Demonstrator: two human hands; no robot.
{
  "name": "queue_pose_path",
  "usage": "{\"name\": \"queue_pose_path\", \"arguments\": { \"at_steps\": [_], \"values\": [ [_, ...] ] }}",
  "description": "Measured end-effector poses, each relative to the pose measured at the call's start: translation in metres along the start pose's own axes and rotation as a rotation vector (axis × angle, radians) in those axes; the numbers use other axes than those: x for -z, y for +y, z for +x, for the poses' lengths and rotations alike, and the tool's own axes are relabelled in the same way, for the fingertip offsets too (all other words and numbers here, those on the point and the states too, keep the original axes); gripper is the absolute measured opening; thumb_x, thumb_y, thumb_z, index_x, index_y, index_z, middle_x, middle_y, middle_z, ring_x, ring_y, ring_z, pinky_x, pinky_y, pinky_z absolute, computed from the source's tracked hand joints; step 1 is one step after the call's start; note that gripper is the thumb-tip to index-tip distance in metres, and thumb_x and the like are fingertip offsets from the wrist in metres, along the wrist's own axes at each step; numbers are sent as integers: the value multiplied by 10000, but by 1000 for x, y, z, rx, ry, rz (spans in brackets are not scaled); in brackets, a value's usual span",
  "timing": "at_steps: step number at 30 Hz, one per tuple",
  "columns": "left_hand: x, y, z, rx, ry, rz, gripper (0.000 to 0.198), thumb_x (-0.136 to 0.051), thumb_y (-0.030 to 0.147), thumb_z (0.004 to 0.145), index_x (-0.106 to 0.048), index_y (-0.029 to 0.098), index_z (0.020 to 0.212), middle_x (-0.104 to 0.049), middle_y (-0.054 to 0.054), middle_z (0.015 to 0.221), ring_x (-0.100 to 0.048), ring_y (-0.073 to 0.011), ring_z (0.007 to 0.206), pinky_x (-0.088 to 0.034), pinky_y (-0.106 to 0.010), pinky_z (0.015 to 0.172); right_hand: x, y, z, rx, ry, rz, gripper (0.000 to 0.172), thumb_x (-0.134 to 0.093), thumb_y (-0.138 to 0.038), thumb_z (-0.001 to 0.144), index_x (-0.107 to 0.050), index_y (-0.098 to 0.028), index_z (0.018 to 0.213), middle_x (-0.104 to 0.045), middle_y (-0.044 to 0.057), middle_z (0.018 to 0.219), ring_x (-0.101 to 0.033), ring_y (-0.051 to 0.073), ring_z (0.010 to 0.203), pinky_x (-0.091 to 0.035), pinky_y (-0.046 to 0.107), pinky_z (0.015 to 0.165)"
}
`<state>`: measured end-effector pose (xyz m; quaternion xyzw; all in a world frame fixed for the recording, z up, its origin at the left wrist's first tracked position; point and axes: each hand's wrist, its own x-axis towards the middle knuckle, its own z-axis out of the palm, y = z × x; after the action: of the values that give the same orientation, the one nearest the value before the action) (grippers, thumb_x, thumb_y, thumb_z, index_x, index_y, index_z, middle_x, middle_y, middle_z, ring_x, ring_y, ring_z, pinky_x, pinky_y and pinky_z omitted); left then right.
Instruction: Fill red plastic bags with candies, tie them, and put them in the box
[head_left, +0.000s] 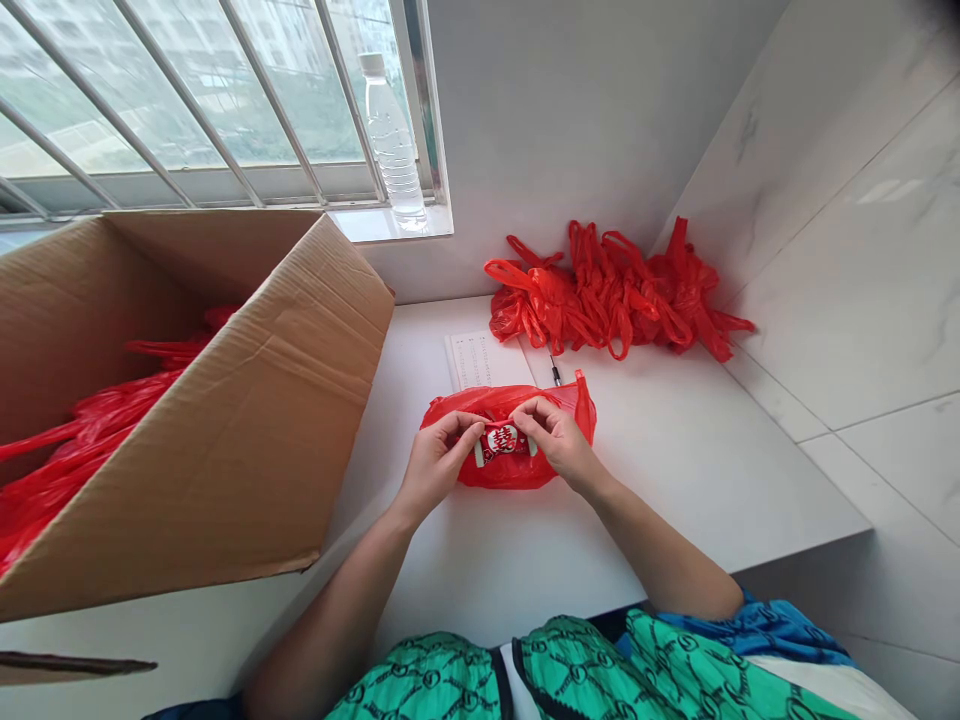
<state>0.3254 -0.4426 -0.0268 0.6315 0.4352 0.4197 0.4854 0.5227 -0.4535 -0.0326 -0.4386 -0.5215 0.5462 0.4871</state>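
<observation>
The bag (510, 440) under the hands is bright red, with a red-and-white label (501, 440) showing through, and the heap of bags (611, 290) behind is the same red. The cardboard box (225, 430) is plain brown, the counter (675, 450) white, and the shorts (600, 670) green with a dark chain pattern.

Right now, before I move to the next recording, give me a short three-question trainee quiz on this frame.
1. True or false: both hands, left hand and right hand, touch the red bag on the white counter.
2. Where does the water bottle stand? A) in the cardboard box B) on the window sill C) on the paper sheet
3. What lies against the wall behind the sheet?

Key:
1. True
2. B
3. A pile of red bags
</observation>
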Motion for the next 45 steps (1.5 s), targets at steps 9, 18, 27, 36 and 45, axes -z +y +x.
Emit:
{"name": "queue_pose_path", "arguments": {
  "at_steps": [9,18,27,36,45],
  "values": [
    [15,-12,5,-47,115,873,278,-462,362,974,-680,279,1126,-757,-13,938,-685,-200,782,-423,-279,624,13,-6,-3,128,66,-603,150,-560,-374,914,-612,-238,878,-600,-28,697,-537,139,584,-436,298,609],
    [4,-23,7,25,60,1090,334,-600,445,892,-643,256,1165,-654,-86,1194,-645,-236,760,-332,-299,524,9,16,2,245,1,-1047,108,-567,-292,936,-634,-225,990,-684,49,947,-632,225,851,-472,343,711],
    [7,-23,8,-126,22,842,230,-643,248,857,-642,262,1087,-669,-23,1043,-628,-218,942,-434,-283,677,5,20,4,337,36,-1090,383,-574,-303,939,-589,-213,1310,-654,92,1219,-553,292,1096,-512,430,873],
    [10,-13,8,-267,75,538,161,-601,302,905,-683,225,1021,-712,-30,941,-607,-198,884,-464,-314,821,6,6,5,360,79,-584,172,-603,-379,935,-735,-323,1029,-741,8,984,-630,241,988,-464,454,940],
    [17,2,6,-82,98,115,253,-634,416,879,-659,180,792,-657,-11,729,-574,-144,688,-451,-243,652,8,-3,4,104,48,-90,241,-702,-484,826,-733,-246,829,-720,12,820,-650,188,787,-528,333,753]
  ]
}}
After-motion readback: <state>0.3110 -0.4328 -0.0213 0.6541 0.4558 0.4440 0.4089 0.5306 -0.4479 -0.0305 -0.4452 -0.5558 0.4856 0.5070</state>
